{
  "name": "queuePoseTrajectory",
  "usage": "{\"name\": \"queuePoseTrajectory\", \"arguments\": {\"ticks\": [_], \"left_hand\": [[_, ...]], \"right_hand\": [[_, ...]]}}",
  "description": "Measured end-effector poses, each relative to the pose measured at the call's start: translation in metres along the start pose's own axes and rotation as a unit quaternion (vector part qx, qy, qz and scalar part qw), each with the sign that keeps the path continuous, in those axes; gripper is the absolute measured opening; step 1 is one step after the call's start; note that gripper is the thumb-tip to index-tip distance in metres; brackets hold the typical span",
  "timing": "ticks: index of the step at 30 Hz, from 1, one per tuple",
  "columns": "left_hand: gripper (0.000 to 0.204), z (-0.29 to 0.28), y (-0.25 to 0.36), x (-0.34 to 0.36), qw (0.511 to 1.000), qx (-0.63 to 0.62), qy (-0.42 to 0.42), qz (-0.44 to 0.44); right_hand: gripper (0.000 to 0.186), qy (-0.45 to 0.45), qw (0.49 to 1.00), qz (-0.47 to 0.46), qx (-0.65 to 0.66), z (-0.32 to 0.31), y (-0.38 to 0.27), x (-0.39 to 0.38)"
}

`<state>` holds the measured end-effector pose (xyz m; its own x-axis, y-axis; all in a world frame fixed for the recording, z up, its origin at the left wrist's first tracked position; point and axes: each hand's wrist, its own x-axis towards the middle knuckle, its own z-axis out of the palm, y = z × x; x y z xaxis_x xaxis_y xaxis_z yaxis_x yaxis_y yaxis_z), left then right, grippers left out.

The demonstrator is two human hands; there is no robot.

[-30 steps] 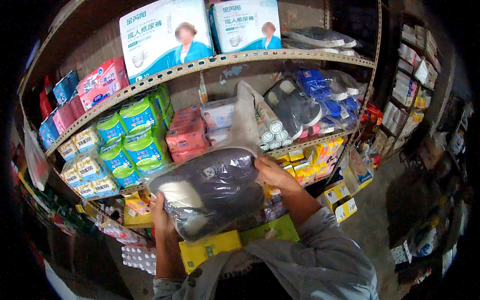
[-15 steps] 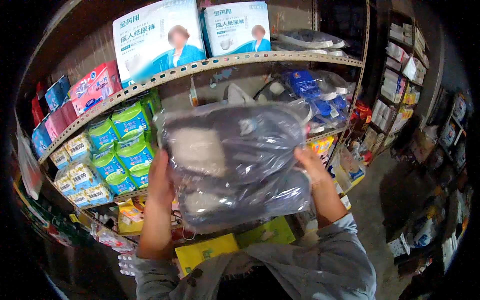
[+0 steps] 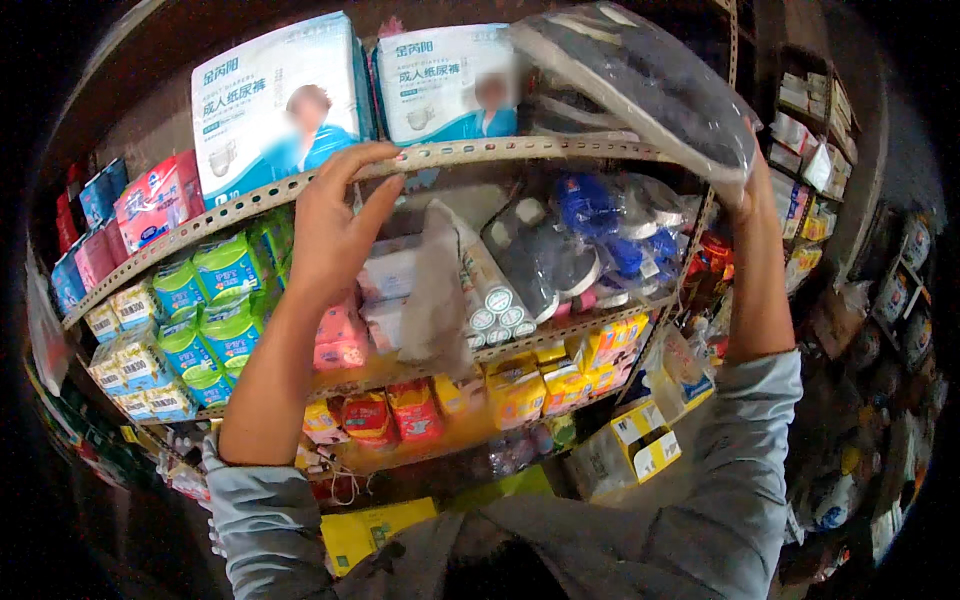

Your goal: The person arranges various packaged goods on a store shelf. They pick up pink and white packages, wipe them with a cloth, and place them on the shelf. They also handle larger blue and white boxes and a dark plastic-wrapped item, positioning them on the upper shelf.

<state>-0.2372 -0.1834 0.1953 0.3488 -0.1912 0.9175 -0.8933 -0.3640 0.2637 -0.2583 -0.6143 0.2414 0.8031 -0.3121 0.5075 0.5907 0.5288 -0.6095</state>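
Note:
My right hand (image 3: 748, 190) is raised at the upper right, closed on the near end of a see-through plastic bag of dark slippers (image 3: 640, 90) with pale soles. The bag slants over the top shelf's right end, above other bagged footwear lying there. Its far end overlaps the smaller diaper pack (image 3: 440, 85). My left hand (image 3: 345, 205) holds nothing; its fingers are apart, close to the perforated front edge of the top shelf (image 3: 480, 150). Behind that hand stands the larger white-and-blue diaper pack (image 3: 270, 110).
Green sanitary pad packs (image 3: 225, 265) fill the middle shelf's left side. Bagged blue slippers (image 3: 590, 205) and rolled goods (image 3: 500, 310) sit farther right. Yellow packs (image 3: 515, 395) line the shelf below. A metal upright (image 3: 735, 50) bounds the shelf on the right.
The bag of slippers has gone from in front of me up and right to the top shelf. My left hand has let go of it and risen toward the shelf edge.

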Motion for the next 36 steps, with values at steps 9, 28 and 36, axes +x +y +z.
{"name": "queuePoseTrajectory", "arguments": {"ticks": [9, 28, 36], "left_hand": [[0.019, 0.063, -0.049, 0.073, 0.950, 0.295, 0.012, 0.101], [0.018, 0.075, -0.069, 0.071, 0.921, 0.384, 0.048, 0.044], [0.022, 0.075, -0.071, 0.070, 0.915, 0.402, 0.038, 0.018]], "right_hand": [[0.047, 0.092, 0.991, -0.073, -0.066, 0.005, 0.009, 0.169], [0.060, -0.068, 0.459, -0.343, -0.817, 0.005, 0.060, 0.197], [0.057, -0.062, 0.400, -0.340, -0.849, 0.014, 0.041, 0.184]]}}
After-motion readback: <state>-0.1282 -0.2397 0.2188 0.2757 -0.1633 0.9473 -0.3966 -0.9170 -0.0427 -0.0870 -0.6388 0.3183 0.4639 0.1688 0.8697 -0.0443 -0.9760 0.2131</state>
